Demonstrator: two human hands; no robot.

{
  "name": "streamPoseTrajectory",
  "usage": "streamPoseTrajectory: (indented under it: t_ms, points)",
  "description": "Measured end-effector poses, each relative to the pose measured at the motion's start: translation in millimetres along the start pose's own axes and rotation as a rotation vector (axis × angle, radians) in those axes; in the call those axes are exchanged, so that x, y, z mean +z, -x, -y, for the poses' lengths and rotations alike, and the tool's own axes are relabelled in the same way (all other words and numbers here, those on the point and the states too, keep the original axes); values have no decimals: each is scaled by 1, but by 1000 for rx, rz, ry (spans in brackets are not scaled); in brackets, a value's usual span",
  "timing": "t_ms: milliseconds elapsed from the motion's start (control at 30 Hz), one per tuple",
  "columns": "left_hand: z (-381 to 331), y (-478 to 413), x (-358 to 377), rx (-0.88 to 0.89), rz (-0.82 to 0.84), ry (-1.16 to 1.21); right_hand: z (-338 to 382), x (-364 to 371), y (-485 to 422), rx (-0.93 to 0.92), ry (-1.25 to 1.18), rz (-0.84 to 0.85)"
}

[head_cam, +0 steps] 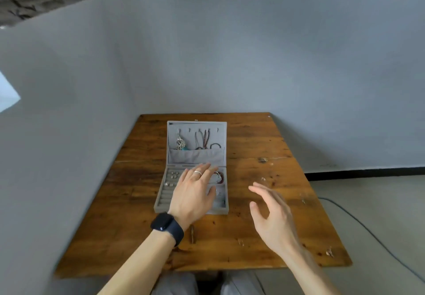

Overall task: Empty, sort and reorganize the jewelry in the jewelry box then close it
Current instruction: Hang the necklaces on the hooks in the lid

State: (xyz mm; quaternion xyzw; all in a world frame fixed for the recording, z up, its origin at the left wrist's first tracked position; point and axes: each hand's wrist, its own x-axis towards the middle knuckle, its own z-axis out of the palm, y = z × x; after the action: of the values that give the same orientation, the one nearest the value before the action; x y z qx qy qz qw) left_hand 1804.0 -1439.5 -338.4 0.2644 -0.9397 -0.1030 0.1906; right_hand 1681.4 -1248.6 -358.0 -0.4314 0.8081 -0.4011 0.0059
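Watch (167,227), L hand (193,191) over box (196,156)

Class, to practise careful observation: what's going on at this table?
A person sits at a wooden table with a grey jewelry box lying open. The left hand, watch on its wrist, reaches flat over the box's tray, near a red bracelet; whether it touches is unclear. The right hand hovers open beside the box, holding nothing. Necklaces hang from hooks in the lid.
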Motion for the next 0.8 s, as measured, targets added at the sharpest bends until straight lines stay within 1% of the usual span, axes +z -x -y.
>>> streamPoseTrajectory:
  t_ms: [67,133,233,367,467,567,700,800]
  points:
    - [-9,34,12,-16,13,38,-8,-6,33,19,35,-7]
    - [-18,67,25,-24,10,63,-14,-12,65,17,70,-50]
    - [-33,109,42,-19,10,62,-22,-20,106,33,86,-88]
    - [-48,143,62,-28,27,53,-32,-30,146,113,106,-96]
    - [-49,157,75,-70,30,20,-43,-38,163,166,147,-130]
    - [-41,167,85,-99,36,-46,-59,-47,166,318,158,-176]
    - [-38,168,87,-92,50,-85,-76,-61,141,543,198,-259]
    - [-39,167,86,-94,62,-88,-88,-70,110,665,263,-202]
